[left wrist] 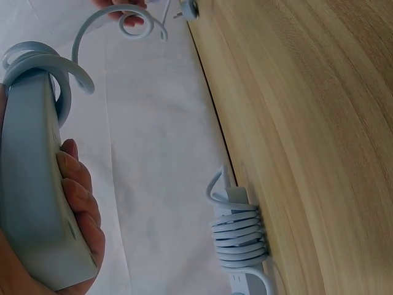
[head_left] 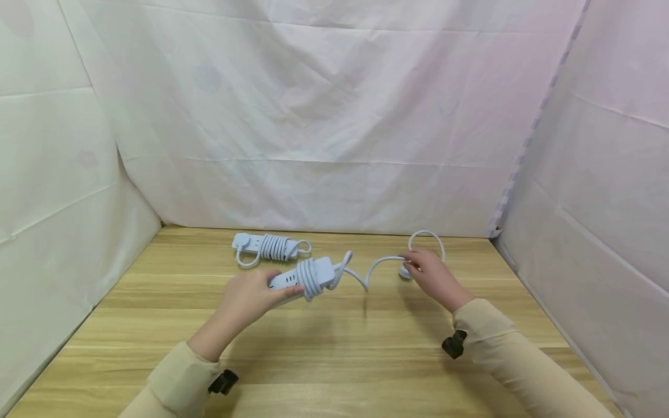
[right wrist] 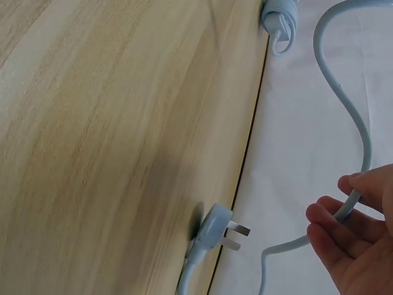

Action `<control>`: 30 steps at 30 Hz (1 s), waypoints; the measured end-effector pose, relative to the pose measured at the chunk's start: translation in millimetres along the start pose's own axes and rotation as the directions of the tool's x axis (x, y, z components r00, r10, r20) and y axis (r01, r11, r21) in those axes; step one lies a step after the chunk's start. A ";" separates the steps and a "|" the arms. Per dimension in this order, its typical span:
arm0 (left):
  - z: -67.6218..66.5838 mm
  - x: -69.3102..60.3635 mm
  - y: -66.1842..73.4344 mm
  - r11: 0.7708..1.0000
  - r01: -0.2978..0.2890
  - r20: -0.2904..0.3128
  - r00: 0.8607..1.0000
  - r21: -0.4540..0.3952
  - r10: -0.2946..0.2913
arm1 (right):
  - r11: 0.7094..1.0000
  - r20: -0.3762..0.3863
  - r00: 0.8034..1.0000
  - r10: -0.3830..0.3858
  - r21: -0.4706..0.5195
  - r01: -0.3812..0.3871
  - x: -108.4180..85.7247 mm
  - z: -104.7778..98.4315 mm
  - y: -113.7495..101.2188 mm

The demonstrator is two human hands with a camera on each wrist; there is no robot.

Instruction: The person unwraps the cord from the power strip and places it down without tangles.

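Forearms (head_left: 528, 368) reaching forward, left hand (head_left: 248, 297) gripping, fingers (left wrist: 80, 195) curled, right hand (head_left: 432, 277) pinching; left wrist (head_left: 206, 341) perhaps slightly bent

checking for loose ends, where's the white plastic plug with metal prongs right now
In the head view, the white plug sits right of centre on the wood-grain table, close to the right hand.

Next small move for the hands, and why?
Probably the right hand should bring the cord round the strip for another turn: it already pinches the cord, the left hand holds the partly wrapped strip, and slack runs to the plug. The other strip is already wrapped.
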State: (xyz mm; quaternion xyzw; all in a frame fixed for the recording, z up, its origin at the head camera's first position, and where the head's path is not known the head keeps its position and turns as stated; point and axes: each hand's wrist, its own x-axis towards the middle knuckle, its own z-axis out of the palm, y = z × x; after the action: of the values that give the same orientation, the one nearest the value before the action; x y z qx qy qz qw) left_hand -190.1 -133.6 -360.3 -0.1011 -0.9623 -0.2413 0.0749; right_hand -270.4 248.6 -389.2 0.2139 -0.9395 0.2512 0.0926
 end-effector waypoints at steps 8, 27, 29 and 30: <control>1.9 2.7 3.8 1.000 0.001 0.002 1.000 0.010 -0.001 | 1.000 0.076 0.997 0.005 -0.019 -0.003 1.8 6.7 1.3; 3.4 7.6 3.5 0.999 0.034 0.006 0.999 0.000 -0.034 | 0.998 0.130 0.990 0.056 -0.014 -0.055 -15.4 -8.6 -27.2; 3.0 8.2 3.3 0.999 0.043 0.005 0.999 -0.002 -0.043 | 1.000 0.116 0.993 0.016 -0.002 -0.015 -18.5 -10.5 -37.3; 2.9 8.4 3.3 0.999 0.047 0.005 0.999 -0.005 -0.047 | 1.000 0.109 0.994 -0.008 0.000 0.009 -20.1 -10.9 -42.1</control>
State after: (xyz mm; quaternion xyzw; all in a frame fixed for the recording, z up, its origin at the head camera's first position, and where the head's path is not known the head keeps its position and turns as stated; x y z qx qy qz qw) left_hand -197.8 -128.0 -359.7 -0.0795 -0.9639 -0.2451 0.0664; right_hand -232.9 228.4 -367.3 0.2313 -0.9423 0.2383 0.0424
